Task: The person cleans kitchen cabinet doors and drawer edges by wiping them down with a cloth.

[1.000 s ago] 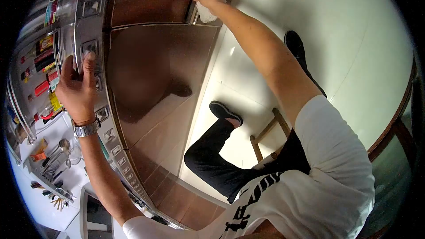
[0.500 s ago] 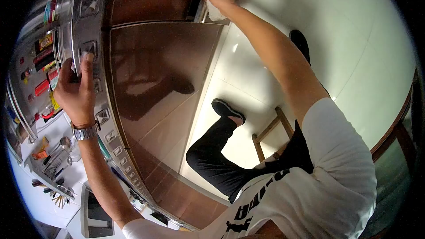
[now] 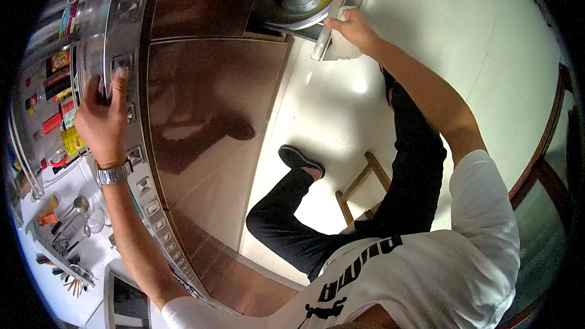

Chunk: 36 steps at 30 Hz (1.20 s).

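At the left, my left hand (image 3: 105, 119), with a metal watch at the wrist, is closed on the shiny steel counter edge (image 3: 109, 33), its thumb on the tile-trimmed side. My right hand (image 3: 356, 29) is stretched far out at the top, pinching a whitish cloth (image 3: 342, 45) against the front panel of a pulled-out drawer (image 3: 322, 45). Inside the drawer sits a round metal pot with a lid (image 3: 298, 0), partly cut off by the frame's top. Its lid has a shiny knob.
Brown glossy cabinet doors (image 3: 207, 91) run below the counter. Bottles and packets (image 3: 61, 91) stand on a rack at left, with ladles and spoons (image 3: 79, 207) lower down. A wooden stool (image 3: 359, 186) is by my legs. A wood-framed glass panel (image 3: 542, 207) stands at right.
The drawer has come out, showing the lidded pot. My right hand moved right and slightly down with it, still holding the cloth. My left hand stays on the counter edge.
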Each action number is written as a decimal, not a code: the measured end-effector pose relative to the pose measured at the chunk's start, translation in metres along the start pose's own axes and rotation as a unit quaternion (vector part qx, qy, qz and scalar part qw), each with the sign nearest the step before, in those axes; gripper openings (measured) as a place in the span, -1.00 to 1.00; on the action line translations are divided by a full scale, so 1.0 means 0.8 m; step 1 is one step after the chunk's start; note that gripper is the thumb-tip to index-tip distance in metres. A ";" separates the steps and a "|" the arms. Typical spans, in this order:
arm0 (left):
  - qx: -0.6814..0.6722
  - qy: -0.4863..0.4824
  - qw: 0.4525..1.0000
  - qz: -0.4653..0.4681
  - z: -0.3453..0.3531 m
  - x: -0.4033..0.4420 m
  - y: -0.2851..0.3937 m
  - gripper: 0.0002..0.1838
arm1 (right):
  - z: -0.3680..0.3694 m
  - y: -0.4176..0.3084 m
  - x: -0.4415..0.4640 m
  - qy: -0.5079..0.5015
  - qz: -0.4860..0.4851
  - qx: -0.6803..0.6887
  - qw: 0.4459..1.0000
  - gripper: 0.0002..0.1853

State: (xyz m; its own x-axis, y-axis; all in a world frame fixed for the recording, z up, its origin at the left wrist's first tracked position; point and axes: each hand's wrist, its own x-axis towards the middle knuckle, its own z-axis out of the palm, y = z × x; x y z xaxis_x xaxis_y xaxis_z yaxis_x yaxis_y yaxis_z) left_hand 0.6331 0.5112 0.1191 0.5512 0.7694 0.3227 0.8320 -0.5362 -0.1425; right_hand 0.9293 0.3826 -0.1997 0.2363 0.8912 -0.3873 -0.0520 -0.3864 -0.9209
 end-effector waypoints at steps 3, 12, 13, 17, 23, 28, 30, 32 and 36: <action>-0.086 0.018 0.996 0.014 0.013 -0.002 -0.019 -0.47 | -0.008 0.028 0.004 0.037 -0.040 -0.168 0.984 -0.52; -0.104 -0.011 0.994 -0.022 0.004 -0.004 -0.015 -0.54 | 0.156 -0.025 -0.045 0.083 -0.242 0.002 0.967 -0.80; -0.112 -0.014 0.994 -0.005 0.003 -0.003 -0.012 -0.56 | 0.190 -0.015 -0.037 0.105 -0.240 -0.026 0.965 -0.73; -0.064 0.001 0.998 0.001 0.003 -0.005 -0.026 -0.58 | 0.278 0.029 0.015 0.133 -0.122 -0.059 0.982 -0.55; -0.092 -0.012 0.996 -0.014 -0.001 -0.009 -0.037 -0.68 | 0.316 0.053 0.071 0.257 -0.249 -0.045 0.933 -0.48; -0.065 -0.034 0.995 -0.071 -0.008 -0.011 -0.021 -0.62 | 0.316 0.077 0.100 0.255 -0.185 -0.043 0.948 -0.53; -0.052 -0.007 0.998 -0.030 -0.001 -0.013 -0.011 -0.56 | 0.306 0.081 0.112 0.193 -0.100 0.087 0.972 -0.54; -0.033 0.028 0.999 0.006 0.003 -0.014 -0.012 -0.51 | 0.299 0.096 0.125 0.167 -0.060 0.061 0.982 -0.55; 0.003 -0.008 1.000 -0.028 -0.006 -0.014 -0.012 -0.45 | 0.314 0.174 0.172 0.205 -0.074 0.054 0.974 -0.50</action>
State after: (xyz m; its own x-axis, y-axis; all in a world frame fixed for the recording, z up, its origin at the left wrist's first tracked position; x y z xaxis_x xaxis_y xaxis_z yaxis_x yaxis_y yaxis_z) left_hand 0.6185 0.5058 0.1209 0.5049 0.8036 0.3152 0.8618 -0.4900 -0.1310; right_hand 0.7108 0.5109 -0.3922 0.6160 0.7565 -0.2197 -0.0846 -0.2137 -0.9732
